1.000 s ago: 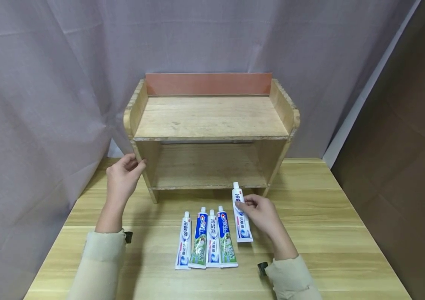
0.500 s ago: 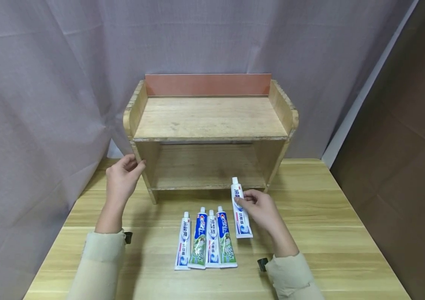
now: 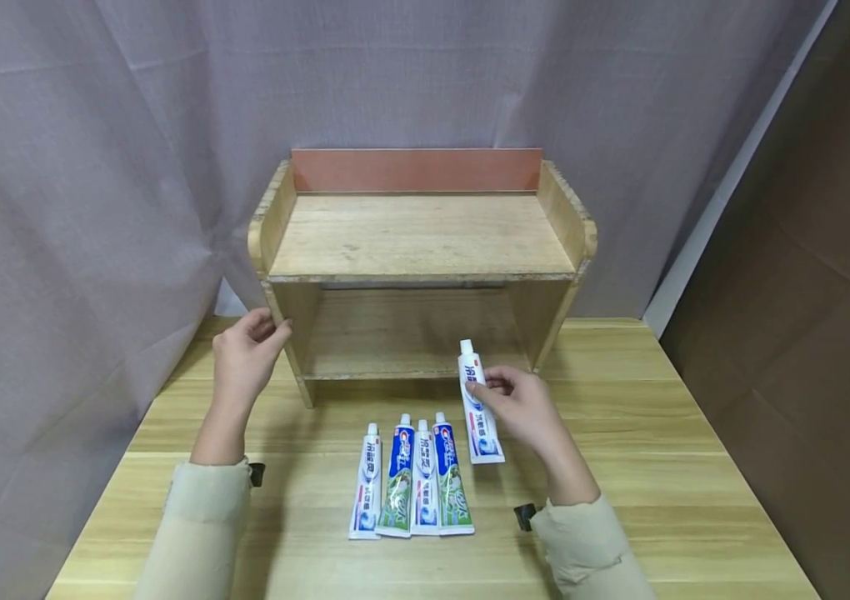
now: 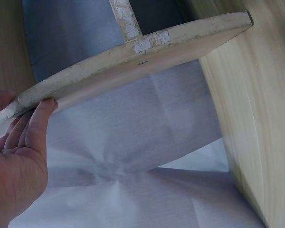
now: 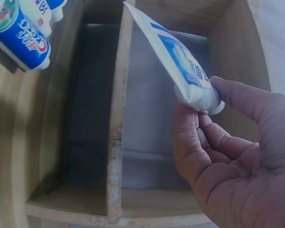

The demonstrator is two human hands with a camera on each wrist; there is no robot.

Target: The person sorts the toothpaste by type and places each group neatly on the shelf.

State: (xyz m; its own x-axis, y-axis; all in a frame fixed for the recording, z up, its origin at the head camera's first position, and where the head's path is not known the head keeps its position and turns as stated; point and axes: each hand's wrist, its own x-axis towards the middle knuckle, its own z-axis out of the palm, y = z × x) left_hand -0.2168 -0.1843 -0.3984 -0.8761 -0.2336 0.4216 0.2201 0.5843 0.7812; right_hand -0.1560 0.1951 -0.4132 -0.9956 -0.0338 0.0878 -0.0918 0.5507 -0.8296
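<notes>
The right hand [image 3: 524, 408] pinches a white toothpaste tube [image 3: 482, 429] before the lower opening of the wooden rack [image 3: 425, 237] and should squeeze lightly (soft, I'd guess), the left hand [image 3: 245, 354] gripping its side panel [image 3: 302, 321].

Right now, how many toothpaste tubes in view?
5. Held tube in the right hand; on the table, left to right: white tube, blue-green tube, second white tube, second blue-green tube.

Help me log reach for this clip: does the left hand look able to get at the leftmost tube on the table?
Likely yes, if the left hand lets go of the wooden shelf: the left side of the leftmost tube faces open table, and nothing covers it.
</notes>
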